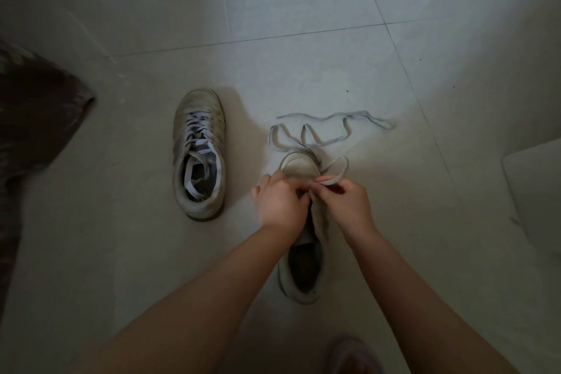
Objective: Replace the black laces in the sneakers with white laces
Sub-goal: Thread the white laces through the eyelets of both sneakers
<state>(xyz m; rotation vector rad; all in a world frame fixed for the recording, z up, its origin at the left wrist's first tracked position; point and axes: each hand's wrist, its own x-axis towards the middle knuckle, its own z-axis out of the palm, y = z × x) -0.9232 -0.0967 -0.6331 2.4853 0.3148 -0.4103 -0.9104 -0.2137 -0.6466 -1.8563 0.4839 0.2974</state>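
Observation:
Two pale sneakers stand on the tiled floor. The left sneaker (198,155) is fully laced with a white lace. The right sneaker (303,255) lies under my hands, toe pointing away. A long white lace (331,127) trails in loops on the floor beyond its toe. My right hand (344,203) pinches a loop of that lace above the eyelets near the toe. My left hand (280,203) has its fingers curled at the same spot on the shoe's left side; what it pinches is hidden. No black lace is visible.
A dark patterned cloth or cushion (33,136) fills the left edge. A pale mat or board (534,188) lies at the right edge. A slipper toe (352,355) shows at the bottom. Grey floor tiles (273,9) stretch beyond the shoes.

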